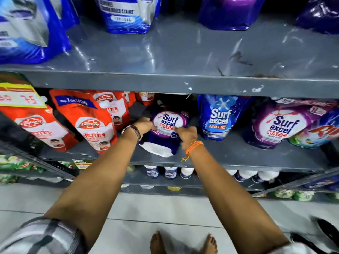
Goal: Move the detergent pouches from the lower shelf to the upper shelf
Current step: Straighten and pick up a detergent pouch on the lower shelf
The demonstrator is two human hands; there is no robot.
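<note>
— Both arms are stretched out straight ahead, bare from the rolled checked sleeves down.

— And the hands?

— The left hand (145,125) has its fingers curled closed, thumb side up, a metal watch on the wrist. The right hand (187,133) is closed the same way, knuckles toward us, an orange thread tied round its wrist. The two hands sit near each other, level, with a small gap between.

— Feet?

— Bare, toes forward on the floor.

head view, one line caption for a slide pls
Both hands, left and right, grip a purple detergent pouch on the lower shelf.
</note>
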